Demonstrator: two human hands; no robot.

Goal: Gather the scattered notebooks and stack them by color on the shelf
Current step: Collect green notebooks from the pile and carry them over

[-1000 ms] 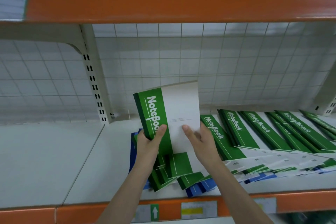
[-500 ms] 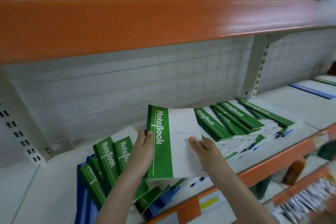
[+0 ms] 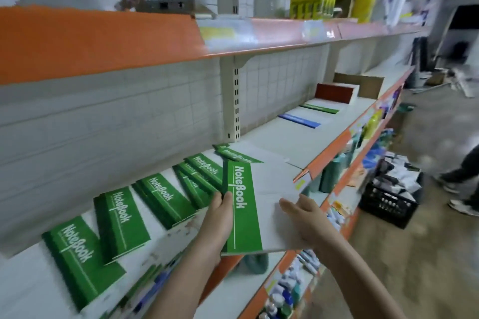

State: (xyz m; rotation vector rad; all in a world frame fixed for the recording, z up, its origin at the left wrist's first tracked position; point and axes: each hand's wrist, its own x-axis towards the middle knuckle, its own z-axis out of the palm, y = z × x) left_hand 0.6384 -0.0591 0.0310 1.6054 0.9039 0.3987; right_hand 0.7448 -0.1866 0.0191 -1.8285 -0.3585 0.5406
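Note:
I hold a green-and-white notebook (image 3: 255, 208) in front of the shelf with both hands. My left hand (image 3: 219, 217) grips its green spine edge, thumb on the cover. My right hand (image 3: 302, 215) grips the white right edge. Behind it, several green notebooks (image 3: 155, 197) lie fanned across the white shelf board (image 3: 285, 134), with blue ones partly hidden beneath at the lower left. Farther right on the same shelf lie a blue notebook stack (image 3: 300, 120) and a green notebook stack (image 3: 320, 108).
An orange-edged upper shelf (image 3: 103, 39) hangs overhead. A dark red box (image 3: 334, 93) and a cardboard box (image 3: 363, 84) sit at the shelf's far end. Lower shelves hold bottles. A black crate (image 3: 391, 202) and another person's legs (image 3: 464, 181) are in the aisle on the right.
The view has swung right along the shelf. The held notebook has moved right with both hands, away from the pile at the left, and the far stacks have come into sight.

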